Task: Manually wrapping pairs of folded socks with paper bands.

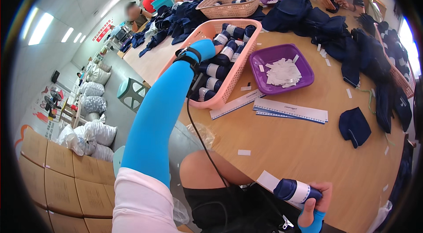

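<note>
The right hand (318, 197) is closed around a rolled navy sock bundle (294, 190) with a white paper band, held at the near edge of the wooden surface (308, 145). The left hand (207, 48) is reached into the pink basket (246, 52) among like bundles; its grip cannot be told. The bundle is judged light, soft and squashy, best gripped around its middle.

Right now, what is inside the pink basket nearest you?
The pink basket holds rolled navy garments with white bands. The left hand reaches in; its fingers and lower layers are hidden.

The left arm stretches forward and up in a bright blue sleeve, a black strap around the wrist; the left hand (216, 47) is mostly hidden. The right hand (318, 200) sits low (blue-cuffed wrist), fingers curled closed, thumb pointing down.
</note>
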Demonstrator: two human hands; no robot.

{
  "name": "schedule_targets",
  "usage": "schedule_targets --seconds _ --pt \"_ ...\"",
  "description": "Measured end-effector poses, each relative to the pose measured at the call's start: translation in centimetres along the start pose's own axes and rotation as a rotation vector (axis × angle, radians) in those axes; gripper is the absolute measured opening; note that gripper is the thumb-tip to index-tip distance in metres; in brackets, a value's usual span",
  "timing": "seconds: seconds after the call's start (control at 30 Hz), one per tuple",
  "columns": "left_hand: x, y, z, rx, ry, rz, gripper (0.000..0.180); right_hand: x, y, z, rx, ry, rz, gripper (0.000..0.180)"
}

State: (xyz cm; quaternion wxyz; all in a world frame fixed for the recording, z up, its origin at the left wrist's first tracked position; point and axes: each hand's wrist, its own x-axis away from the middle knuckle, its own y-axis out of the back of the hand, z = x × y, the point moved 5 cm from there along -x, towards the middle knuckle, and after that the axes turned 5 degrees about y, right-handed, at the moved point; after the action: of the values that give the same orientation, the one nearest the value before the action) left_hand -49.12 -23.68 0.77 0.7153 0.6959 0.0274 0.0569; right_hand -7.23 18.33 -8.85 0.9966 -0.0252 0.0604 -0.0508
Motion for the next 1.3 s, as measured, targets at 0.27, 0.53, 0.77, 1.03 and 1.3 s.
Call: schedule_targets --seconds 0.27,0.53,0.77,1.03,1.3 --pt "1.3 3.0 0.4 -0.133 -0.057 -0.211 0.057 0.0 0.2 0.3 0.009 0.014 0.011 0.067" --pt "4.3 4.3 -0.3 -0.005 -0.138 -0.334 0.059 -0.3 -0.1 1.2 0.002 0.015 -0.003 0.067" --pt "6.8 2.8 -4.3 -0.15 -0.171 -0.027 0.06 -0.4 -0.3 1.0 0.031 0.03 0.02 0.067" --pt "5.3 2.7 -3.9 -0.029 -0.192 -0.101 0.055 -0.6 -0.7 1.4 0.033 0.023 0.014 0.066" --pt "6.2 6.6 2.5 0.186 -0.187 -0.376 0.052 -0.3 -0.5 1.2 -0.017 0.027 0.025 0.065"
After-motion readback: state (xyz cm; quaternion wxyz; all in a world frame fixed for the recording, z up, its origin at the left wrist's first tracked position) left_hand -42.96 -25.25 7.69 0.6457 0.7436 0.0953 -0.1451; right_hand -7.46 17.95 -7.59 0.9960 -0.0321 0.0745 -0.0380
